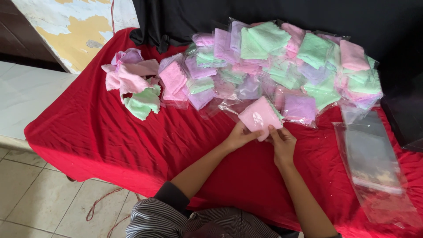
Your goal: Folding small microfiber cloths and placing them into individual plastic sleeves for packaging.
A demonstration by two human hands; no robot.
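Note:
Both my hands hold a folded pink cloth in a clear plastic bag just above the red tablecloth. My left hand grips its lower left edge, and my right hand pinches its lower right corner. Right behind it lies a big heap of bagged pink, green and purple cloths.
A small pile of loose unbagged cloths lies at the left of the table. A stack of empty clear bags lies at the right. Black fabric hangs behind. A tiled floor and a red cord are at lower left.

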